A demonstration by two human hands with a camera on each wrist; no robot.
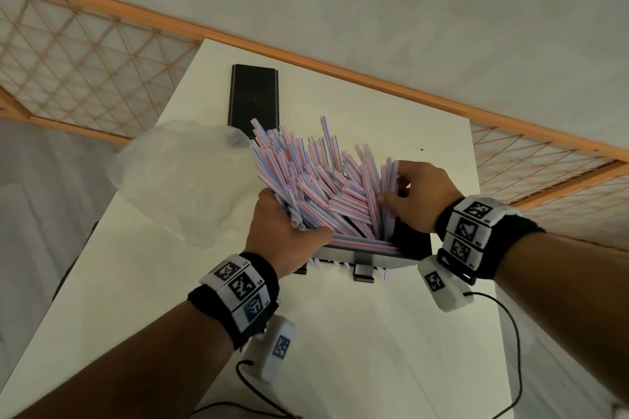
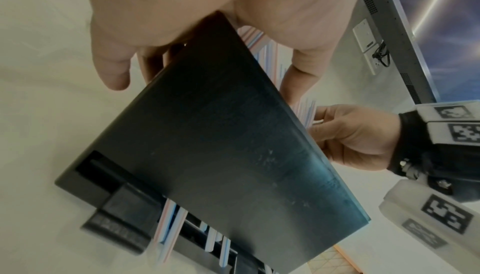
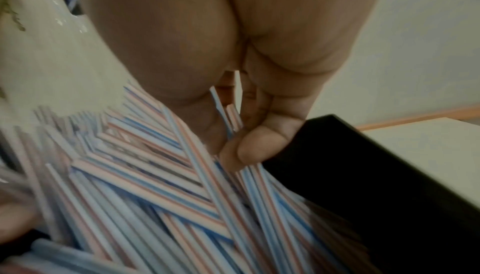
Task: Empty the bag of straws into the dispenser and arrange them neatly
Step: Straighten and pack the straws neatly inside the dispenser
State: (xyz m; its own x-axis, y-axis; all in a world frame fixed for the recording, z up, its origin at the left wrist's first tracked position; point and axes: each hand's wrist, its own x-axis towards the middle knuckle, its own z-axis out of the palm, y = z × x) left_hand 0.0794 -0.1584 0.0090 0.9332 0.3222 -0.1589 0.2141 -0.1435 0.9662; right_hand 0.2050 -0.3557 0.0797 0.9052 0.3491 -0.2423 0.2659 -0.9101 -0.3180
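A heap of red, white and blue striped straws (image 1: 326, 180) stands tangled in the black dispenser (image 1: 408, 241), many sticking up and out to the left. My left hand (image 1: 296, 214) curls round the straws at the heap's left side, thumb along the front edge. My right hand (image 1: 391, 187) pinches a bunch of straws (image 3: 155, 176) at the right side, next to the dispenser's black wall (image 3: 376, 186). In the left wrist view the dispenser's dark side (image 2: 221, 135) fills the middle, and a few straws (image 2: 168, 227) poke from its lower slot. The clear bag (image 1: 180, 180) lies empty at the left.
A black lid (image 1: 253, 99) lies flat on the white table (image 1: 340, 333) behind the dispenser. Wooden lattice railings (image 1: 85, 54) run behind and beside the table. Black cables (image 1: 510, 333) trail from my wrist cameras over the table's near part.
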